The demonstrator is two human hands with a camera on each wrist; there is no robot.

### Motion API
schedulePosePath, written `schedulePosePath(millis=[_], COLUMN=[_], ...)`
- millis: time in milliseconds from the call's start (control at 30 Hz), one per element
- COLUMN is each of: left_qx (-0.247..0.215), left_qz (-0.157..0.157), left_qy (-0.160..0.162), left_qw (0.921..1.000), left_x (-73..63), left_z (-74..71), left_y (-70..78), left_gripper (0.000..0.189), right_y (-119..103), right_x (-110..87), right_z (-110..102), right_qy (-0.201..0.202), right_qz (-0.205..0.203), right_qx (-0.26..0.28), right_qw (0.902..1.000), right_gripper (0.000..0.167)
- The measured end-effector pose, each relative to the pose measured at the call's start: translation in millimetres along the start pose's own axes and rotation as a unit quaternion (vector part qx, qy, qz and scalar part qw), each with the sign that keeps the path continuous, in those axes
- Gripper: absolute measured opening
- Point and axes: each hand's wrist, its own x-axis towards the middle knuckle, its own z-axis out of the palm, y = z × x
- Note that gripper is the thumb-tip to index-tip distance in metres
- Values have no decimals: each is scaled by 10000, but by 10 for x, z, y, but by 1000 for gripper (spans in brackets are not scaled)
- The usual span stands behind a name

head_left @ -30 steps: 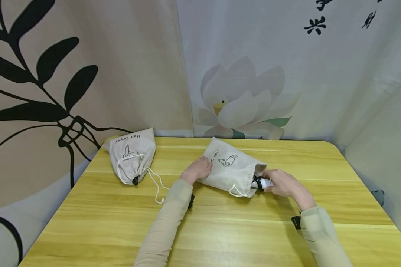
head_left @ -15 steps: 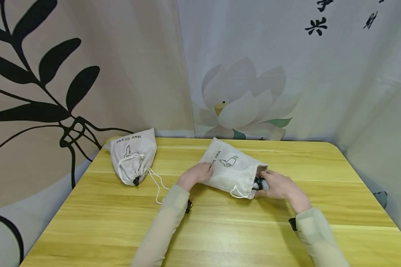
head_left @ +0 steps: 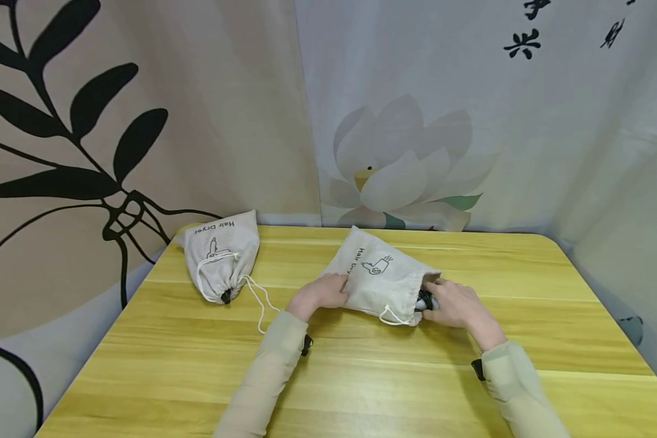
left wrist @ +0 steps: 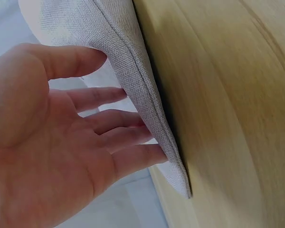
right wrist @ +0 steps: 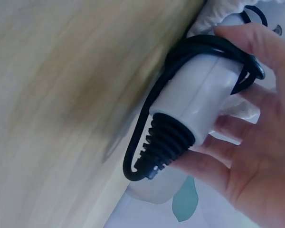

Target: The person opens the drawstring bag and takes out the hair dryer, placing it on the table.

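Clasps white cylindrical plastic handle in right hand, at mouth of beige cloth drawstring bag; touches bag's closed end with loosely spread left hand. Likely rigid, slick within soft cloth; best held mid-handle.

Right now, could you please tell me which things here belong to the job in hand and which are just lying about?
In use:
Open off-white cloth drawstring bag, touched by the left hand
White plastic handle, held by the right hand
Looped black cord wrapped round that handle

Apparently just lying about:
Second off-white cloth drawstring bag, untouched, farther left
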Motion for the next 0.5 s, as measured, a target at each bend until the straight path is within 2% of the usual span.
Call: schedulePosePath(millis=[133,500], left_qx=[56,-62], left_qz=[88,-19], left_qy=[13,-31], left_qw=[9999,10000], left_x=[24,6], left_z=[11,-3], left_y=[-46,-71], left_gripper=[50,53], right_y=[15,32], right_x=[-4,-2], right_z=[10,15], right_qy=[108,262], right_qz=[-100,-234], right_qx=[-16,-40], right_qw=[9999,9994], right_gripper=[57,54])
